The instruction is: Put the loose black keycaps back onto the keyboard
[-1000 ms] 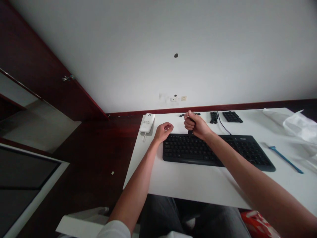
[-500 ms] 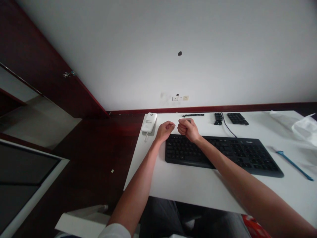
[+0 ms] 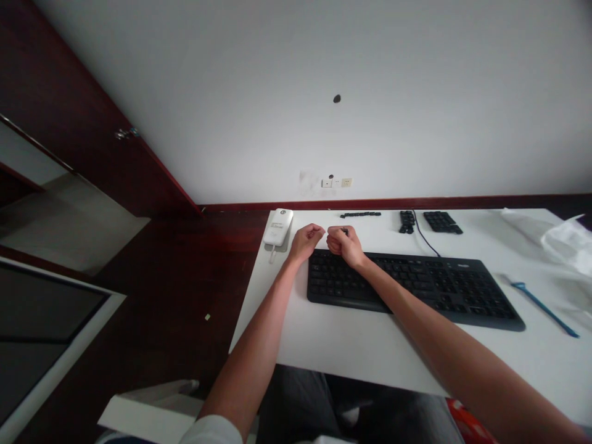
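My left hand (image 3: 305, 242) is curled with its fingertips pinched together, above the left end of the black keyboard (image 3: 439, 287). Whatever it may hold is hidden or too small to name. Close beside it, my right hand (image 3: 346, 244) is closed in a fist, thumb side up, over the keyboard's upper left part. A small black piece (image 3: 345, 231) shows at the top of this fist; its kind is unclear. Behind the hands lies a row of loose black keycaps (image 3: 363, 214). Part of the keyboard's keys is covered by my right forearm.
Further right, a small keycap group (image 3: 407, 222) and a larger one (image 3: 443, 222) flank the cable (image 3: 424, 234). A blue-handled brush (image 3: 546, 309) lies right of the keyboard, near a white plastic bag (image 3: 571, 243). A white power bank (image 3: 278, 227) rests at the table's (image 3: 342, 351) back left.
Both hands have stayed close together, with my right hand shifting slightly left and turning a little. The black piece in it shows more clearly. The whole view has moved slightly.
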Available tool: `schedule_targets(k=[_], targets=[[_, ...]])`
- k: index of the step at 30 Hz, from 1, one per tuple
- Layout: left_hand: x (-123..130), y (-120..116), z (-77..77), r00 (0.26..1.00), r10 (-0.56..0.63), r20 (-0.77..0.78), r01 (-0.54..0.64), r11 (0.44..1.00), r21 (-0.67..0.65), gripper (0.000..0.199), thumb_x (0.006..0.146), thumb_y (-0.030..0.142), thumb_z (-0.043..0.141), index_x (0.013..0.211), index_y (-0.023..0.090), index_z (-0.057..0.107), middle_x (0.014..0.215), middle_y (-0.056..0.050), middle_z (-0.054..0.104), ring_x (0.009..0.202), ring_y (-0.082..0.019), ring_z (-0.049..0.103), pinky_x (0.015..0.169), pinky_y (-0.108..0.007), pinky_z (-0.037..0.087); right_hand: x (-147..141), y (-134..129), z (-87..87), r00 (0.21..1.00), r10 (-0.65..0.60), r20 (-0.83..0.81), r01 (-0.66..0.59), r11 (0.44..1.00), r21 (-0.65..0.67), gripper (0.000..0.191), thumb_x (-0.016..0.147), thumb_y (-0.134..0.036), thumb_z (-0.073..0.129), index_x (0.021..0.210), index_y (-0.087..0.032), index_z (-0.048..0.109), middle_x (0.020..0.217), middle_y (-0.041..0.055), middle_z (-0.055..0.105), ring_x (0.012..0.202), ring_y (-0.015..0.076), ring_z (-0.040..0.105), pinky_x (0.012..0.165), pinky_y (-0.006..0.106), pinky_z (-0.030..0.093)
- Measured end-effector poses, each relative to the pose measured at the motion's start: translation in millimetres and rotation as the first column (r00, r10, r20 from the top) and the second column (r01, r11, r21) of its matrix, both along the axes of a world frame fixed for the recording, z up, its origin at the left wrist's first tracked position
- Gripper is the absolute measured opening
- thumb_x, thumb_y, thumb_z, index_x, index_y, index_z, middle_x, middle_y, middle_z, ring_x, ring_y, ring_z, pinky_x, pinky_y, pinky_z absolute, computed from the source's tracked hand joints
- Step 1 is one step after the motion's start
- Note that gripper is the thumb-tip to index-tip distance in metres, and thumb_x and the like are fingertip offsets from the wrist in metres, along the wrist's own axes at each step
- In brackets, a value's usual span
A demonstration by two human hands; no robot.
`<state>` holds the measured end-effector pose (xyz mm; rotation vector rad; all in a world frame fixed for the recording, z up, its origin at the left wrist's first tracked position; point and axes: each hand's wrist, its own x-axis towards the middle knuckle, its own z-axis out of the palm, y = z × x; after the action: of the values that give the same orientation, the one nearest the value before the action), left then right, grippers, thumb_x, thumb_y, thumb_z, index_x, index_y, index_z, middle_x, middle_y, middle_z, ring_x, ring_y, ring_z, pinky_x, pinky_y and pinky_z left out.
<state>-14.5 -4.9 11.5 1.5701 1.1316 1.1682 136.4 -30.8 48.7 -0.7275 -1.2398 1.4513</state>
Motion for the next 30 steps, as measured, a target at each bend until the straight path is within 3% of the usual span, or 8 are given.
schedule_targets(k=[12,23,30], targets=[[1,-2,-2.6,0.998,-0.002,-0.063,0.002,1.000,0.007,0.021,0.088,0.036,0.065,0.089,0.017,0.072,0.078,0.001,0.068,0.073,-0.014,0.058,0.071,-0.025,0.045,1,-2,-18.8,0.973,-0.120,0.197,0.084,0.979,0.186,0.048,0.091,-0.037,0.055,0.049,-0.022,0.038,0.047,-0.0047,0.032,0.047,0.0098,0.027,0.046,0.027,0.023],[1,-3,-7.5,0.989,-0.008,-0.145,0.010,1.000,0.014,0.025,0.090,0.040,0.063,0.091,0.016,0.072,0.075,0.002,0.066,0.071,-0.013,0.057,0.068,-0.023,0.043,1,3,-27.7,0.971,-0.116,0.209,0.080,0.982,0.172,0.041,0.085,-0.033,0.053,0.047,-0.023,0.039,0.044,-0.0053,0.033,0.045,0.0089,0.026,0.045,0.027,0.022],[-1,-8,2.6,0.950,-0.080,-0.303,0.087,0.996,0.008,0.028,0.095,0.040,0.057,0.096,0.018,0.074,0.082,0.002,0.071,0.075,-0.014,0.061,0.069,-0.023,0.045,3,0,-22.3,0.960,-0.130,0.248,0.086,0.980,0.179,0.040,0.086,-0.034,0.055,0.051,-0.023,0.039,0.046,-0.0057,0.034,0.045,0.0093,0.027,0.046,0.027,0.022]])
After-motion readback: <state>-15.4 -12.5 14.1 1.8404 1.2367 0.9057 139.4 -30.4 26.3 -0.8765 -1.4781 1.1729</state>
